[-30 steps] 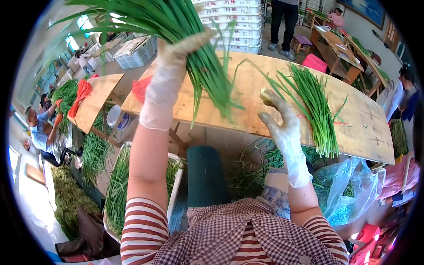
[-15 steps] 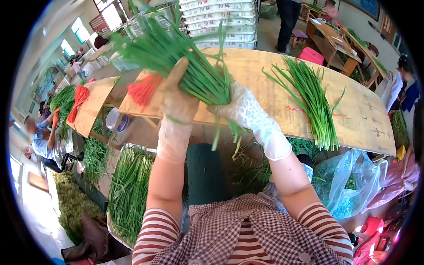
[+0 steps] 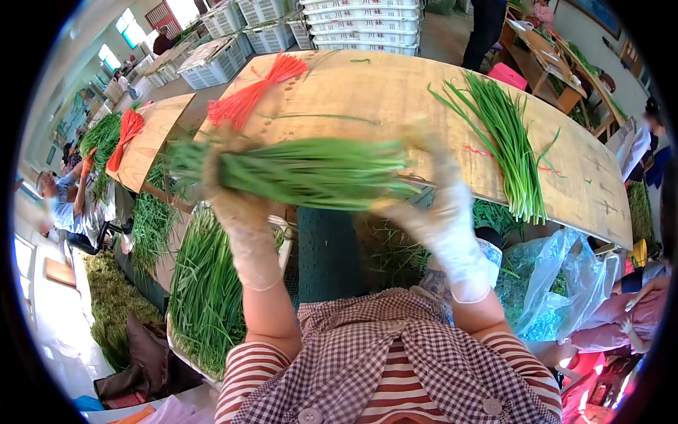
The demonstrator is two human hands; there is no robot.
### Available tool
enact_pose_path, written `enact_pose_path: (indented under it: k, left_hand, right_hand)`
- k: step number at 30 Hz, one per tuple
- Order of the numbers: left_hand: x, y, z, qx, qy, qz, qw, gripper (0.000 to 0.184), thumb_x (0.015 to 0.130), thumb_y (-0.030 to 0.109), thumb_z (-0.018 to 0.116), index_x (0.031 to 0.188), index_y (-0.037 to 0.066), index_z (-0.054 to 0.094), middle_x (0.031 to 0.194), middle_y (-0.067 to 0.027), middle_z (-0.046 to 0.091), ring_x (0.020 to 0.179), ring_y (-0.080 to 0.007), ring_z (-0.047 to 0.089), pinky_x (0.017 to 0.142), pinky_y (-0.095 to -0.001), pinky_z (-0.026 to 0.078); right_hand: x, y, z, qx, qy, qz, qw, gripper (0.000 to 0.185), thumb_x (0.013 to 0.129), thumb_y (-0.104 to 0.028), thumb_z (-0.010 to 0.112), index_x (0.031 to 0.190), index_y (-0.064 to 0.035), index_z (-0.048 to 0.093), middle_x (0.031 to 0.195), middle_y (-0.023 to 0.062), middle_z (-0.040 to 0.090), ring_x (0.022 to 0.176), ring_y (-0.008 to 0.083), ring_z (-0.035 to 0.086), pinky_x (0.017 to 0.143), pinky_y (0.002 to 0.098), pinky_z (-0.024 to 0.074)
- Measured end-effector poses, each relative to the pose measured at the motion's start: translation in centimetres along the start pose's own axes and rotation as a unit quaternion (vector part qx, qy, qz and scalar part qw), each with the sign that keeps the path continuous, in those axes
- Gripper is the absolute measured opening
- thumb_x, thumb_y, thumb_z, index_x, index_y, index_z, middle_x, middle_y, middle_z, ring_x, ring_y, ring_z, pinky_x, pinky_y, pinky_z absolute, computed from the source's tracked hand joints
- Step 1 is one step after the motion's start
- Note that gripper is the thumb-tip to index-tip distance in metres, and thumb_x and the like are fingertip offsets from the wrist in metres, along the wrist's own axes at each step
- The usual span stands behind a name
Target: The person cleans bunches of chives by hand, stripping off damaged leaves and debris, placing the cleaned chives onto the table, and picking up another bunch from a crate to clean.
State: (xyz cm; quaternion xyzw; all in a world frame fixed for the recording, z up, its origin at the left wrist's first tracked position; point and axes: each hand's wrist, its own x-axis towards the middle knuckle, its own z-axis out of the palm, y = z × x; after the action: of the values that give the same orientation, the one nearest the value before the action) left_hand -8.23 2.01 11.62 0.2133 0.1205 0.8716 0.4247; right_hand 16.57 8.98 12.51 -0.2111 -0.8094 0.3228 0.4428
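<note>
I see a stack of white crates (image 3: 364, 27) with red lettering. Left of that stack sit pale slatted crates (image 3: 217, 65); right of it are a person in dark trousers (image 3: 486, 32), a bright pink object (image 3: 508, 75) and a framed blue painting (image 3: 593, 15).

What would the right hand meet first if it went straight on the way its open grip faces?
Most likely the nearer end of the chive-like bunch in the left hand; blur leaves unclear whether the right hand already touches it.
</note>
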Motion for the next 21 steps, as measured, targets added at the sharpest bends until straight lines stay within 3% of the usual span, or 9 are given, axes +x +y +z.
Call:
enact_pose_path:
  k: [2, 4, 8, 9, 12, 13, 18, 20, 21]
  left_hand:
    - [0.5, 0.3, -1.3, -0.050, -0.026, 0.006, 0.998, 0.030, 0.089, 0.018, 0.056, 0.116, 0.005, 0.054, 0.091, -0.0068, 0.063, 0.091, -0.0231, 0.061, 0.099, -0.0477, 0.046]
    - [-1.0, -2.6, -0.6, 0.095, 0.064, 0.007, 0.993, 0.029, 0.088, 0.016, 0.056, 0.114, 0.005, 0.055, 0.093, -0.0076, 0.064, 0.094, -0.0253, 0.062, 0.100, -0.0467, 0.045]
    - [-3.0, -3.3, -0.3, 0.121, 0.022, -0.071, 0.990, 0.020, 0.089, 0.017, 0.056, 0.104, 0.004, 0.059, 0.101, -0.0087, 0.060, 0.102, -0.0235, 0.057, 0.100, -0.0388, 0.042]
    - [-2.9, -3.9, 0.8, 0.172, 0.188, -0.067, 0.965, 0.017, 0.092, 0.021, 0.055, 0.097, 0.006, 0.058, 0.092, -0.0080, 0.060, 0.095, -0.0230, 0.059, 0.099, -0.0396, 0.043]
    - [-2.2, -4.6, -2.8, -0.073, 0.029, -0.093, 0.993, 0.017, 0.093, 0.022, 0.055, 0.087, 0.007, 0.056, 0.080, -0.0064, 0.059, 0.081, -0.0214, 0.058, 0.096, -0.0394, 0.044]
    - [-2.5, -4.9, -2.5, -0.003, 0.118, -0.046, 0.992, 0.017, 0.092, 0.020, 0.056, 0.081, 0.008, 0.052, 0.073, -0.0043, 0.056, 0.073, -0.0202, 0.056, 0.091, -0.0382, 0.045]
    - [-2.0, -4.4, -5.1, -0.015, 0.055, -0.049, 0.997, 0.020, 0.092, 0.028, 0.059, 0.081, 0.014, 0.053, 0.070, 0.0046, 0.054, 0.072, -0.0119, 0.055, 0.085, -0.0370, 0.049]
    - [-1.3, -2.8, -6.4, -0.015, 0.089, 0.000, 0.996, 0.020, 0.091, 0.028, 0.061, 0.081, 0.014, 0.052, 0.070, 0.0049, 0.054, 0.072, -0.0111, 0.055, 0.083, -0.0360, 0.048]
    - [-1.3, -2.4, -6.1, 0.025, 0.138, 0.040, 0.989, 0.020, 0.091, 0.027, 0.063, 0.081, 0.014, 0.051, 0.072, 0.0052, 0.053, 0.072, -0.0113, 0.054, 0.081, -0.0342, 0.047]
  right_hand:
    - [-2.1, 2.3, -1.3, 0.290, 0.110, 0.177, 0.934, 0.068, 0.072, -0.012, 0.078, 0.132, -0.0018, 0.046, 0.115, 0.0141, 0.061, 0.101, 0.0218, 0.063, 0.086, 0.0330, 0.0527]
    - [-2.6, 2.8, -1.1, 0.349, 0.000, 0.358, 0.866, 0.054, 0.076, -0.001, 0.075, 0.125, 0.0050, 0.051, 0.110, 0.0137, 0.066, 0.100, 0.0180, 0.063, 0.088, 0.0314, 0.0512]
    - [-5.2, 3.8, -0.9, 0.148, -0.019, 0.299, 0.943, 0.044, 0.077, -0.008, 0.076, 0.117, 0.0009, 0.061, 0.101, 0.0107, 0.070, 0.091, 0.0139, 0.065, 0.082, 0.0287, 0.0523]
    - [-5.8, 4.8, -0.6, 0.189, 0.007, 0.305, 0.933, 0.043, 0.077, -0.009, 0.075, 0.116, 0.0011, 0.062, 0.100, 0.0113, 0.070, 0.090, 0.0143, 0.066, 0.082, 0.0285, 0.0525]
    - [-7.2, 6.9, -0.3, 0.248, -0.009, 0.333, 0.910, 0.038, 0.078, -0.008, 0.074, 0.113, 0.0017, 0.063, 0.098, 0.0112, 0.070, 0.089, 0.0144, 0.066, 0.080, 0.0287, 0.0530]
    - [-7.5, 7.2, 0.0, 0.275, 0.001, 0.323, 0.906, 0.036, 0.079, -0.008, 0.074, 0.112, 0.0020, 0.064, 0.098, 0.0112, 0.070, 0.089, 0.0143, 0.066, 0.080, 0.0287, 0.0532]
    - [-8.3, 6.7, -3.5, 0.430, -0.102, 0.313, 0.840, 0.015, 0.082, 0.000, 0.069, 0.097, -0.0013, 0.068, 0.086, 0.0085, 0.069, 0.072, 0.0144, 0.064, 0.067, 0.0270, 0.0535]
    - [-10.3, 8.4, -5.6, 0.588, -0.046, 0.250, 0.768, 0.015, 0.079, 0.009, 0.065, 0.093, 0.0016, 0.066, 0.092, 0.0103, 0.067, 0.075, 0.0201, 0.064, 0.070, 0.0332, 0.0547]
    - [-10.7, 9.6, -6.2, 0.522, 0.002, 0.265, 0.811, 0.017, 0.080, 0.008, 0.065, 0.096, 0.0017, 0.067, 0.095, 0.0111, 0.067, 0.080, 0.0194, 0.064, 0.074, 0.0326, 0.0539]
